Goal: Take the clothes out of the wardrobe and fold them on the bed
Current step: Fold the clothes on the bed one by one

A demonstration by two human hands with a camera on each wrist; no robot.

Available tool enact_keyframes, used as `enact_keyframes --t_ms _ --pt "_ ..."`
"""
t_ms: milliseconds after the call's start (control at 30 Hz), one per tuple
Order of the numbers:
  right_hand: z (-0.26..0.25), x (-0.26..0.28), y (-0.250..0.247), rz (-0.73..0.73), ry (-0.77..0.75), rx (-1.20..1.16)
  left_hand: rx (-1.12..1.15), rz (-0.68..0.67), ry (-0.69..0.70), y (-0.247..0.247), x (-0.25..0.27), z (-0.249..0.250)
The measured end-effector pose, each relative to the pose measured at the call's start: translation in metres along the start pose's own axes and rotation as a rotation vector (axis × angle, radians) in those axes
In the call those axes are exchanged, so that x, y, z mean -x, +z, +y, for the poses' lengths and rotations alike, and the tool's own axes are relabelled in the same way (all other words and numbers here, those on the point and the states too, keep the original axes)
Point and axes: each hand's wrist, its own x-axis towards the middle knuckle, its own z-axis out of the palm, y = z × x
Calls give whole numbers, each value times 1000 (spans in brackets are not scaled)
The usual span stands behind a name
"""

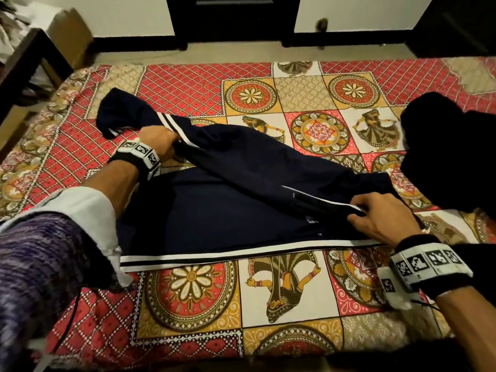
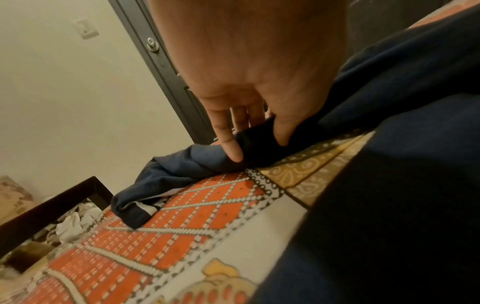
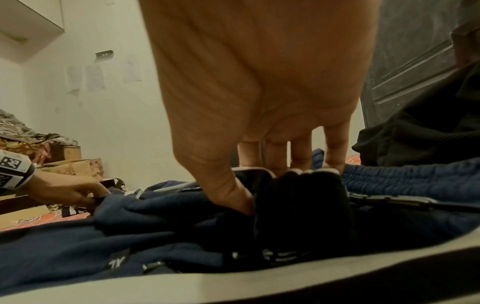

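Navy track pants point(image 1: 241, 178) with white side stripes lie across the patterned bed point(image 1: 268, 304). One leg lies flat along the near side and the other crosses it diagonally. My left hand point(image 1: 161, 142) grips the upper leg at mid-length; in the left wrist view its fingers point(image 2: 233, 152) pinch a bunched fold of the pants point(image 2: 259, 156). My right hand point(image 1: 375, 217) pinches the waistband end at the right. In the right wrist view the thumb and fingers point(image 3: 233, 197) clamp the dark waistband fold of the pants point(image 3: 301, 197).
A pile of black clothes point(image 1: 451, 149) sits on the bed's right side, close to my right hand. A dark wooden frame point(image 1: 24, 68) and a cardboard box point(image 1: 72, 36) stand at the left. Dark furniture point(image 1: 230, 20) stands beyond the bed's far edge.
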Motion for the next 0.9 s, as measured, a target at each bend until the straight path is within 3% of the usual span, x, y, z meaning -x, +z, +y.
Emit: enact_keyframes --t_ms 100,233,367,433,500,567,667,833,900 --pt "2 -1 2 11 44 -42 -123 64 26 -25 6 -18" --pt "1 -4 4 29 79 -5 -131 300 289 -64 30 -60" --pt "-4 -2 6 7 101 19 -172 237 458 -62 100 -93" --pt "-6 -1 6 11 117 22 -223 97 497 -31 139 -96" --pt "-5 2 7 47 131 22 -361 -134 387 -2 171 -98" --pt "-2 4 4 81 150 19 -346 -226 156 20 193 -111" --pt "0 10 0 87 151 19 -155 -181 -107 43 219 -132" --pt "-4 23 -2 37 78 63 202 -31 -388 52 220 -138" --pt "-15 28 -11 53 40 65 252 -52 -471 53 209 -139"
